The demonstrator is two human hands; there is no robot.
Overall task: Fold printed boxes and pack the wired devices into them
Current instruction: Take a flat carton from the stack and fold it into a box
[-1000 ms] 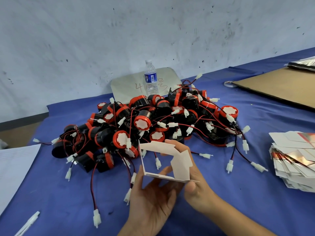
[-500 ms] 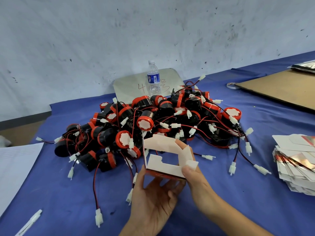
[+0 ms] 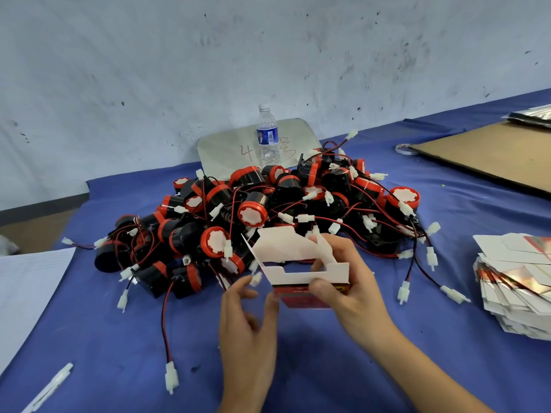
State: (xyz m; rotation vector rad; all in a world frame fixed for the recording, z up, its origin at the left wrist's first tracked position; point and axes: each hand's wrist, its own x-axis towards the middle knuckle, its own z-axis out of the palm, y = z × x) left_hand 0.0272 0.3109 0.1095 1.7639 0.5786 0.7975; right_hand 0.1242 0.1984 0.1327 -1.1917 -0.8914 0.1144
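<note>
Above the near edge of a blue worktop [image 3: 89, 338], a half-folded printed box [image 3: 283, 250] is held clear of the cloth, its white flaps standing up and its red printed panel facing the person. Its long axis runs left to right between the hands, and its unclosed top opens upward and away. The right hand [image 3: 351, 281] provides the grip, thumb clamped on the front panel and fingers wrapped behind the right end. The left hand [image 3: 247, 332] has its thumb touching the box's lower left corner, while its fingers are spread and hold nothing. Just beyond the box lies a tangled pile of wired devices [image 3: 268, 210], black and red with white plugs on trailing leads. The closest of them sits slightly to the left, so the freer left hand looks better placed to fetch one once the flaps are tucked. A stack of unfolded boxes [image 3: 518, 281] waits at the right, well apart. A water bottle [image 3: 267, 138] stands behind the pile, a cardboard sheet [image 3: 492, 156] lies far right and a paper sheet [image 3: 26, 290] at the left.
</note>
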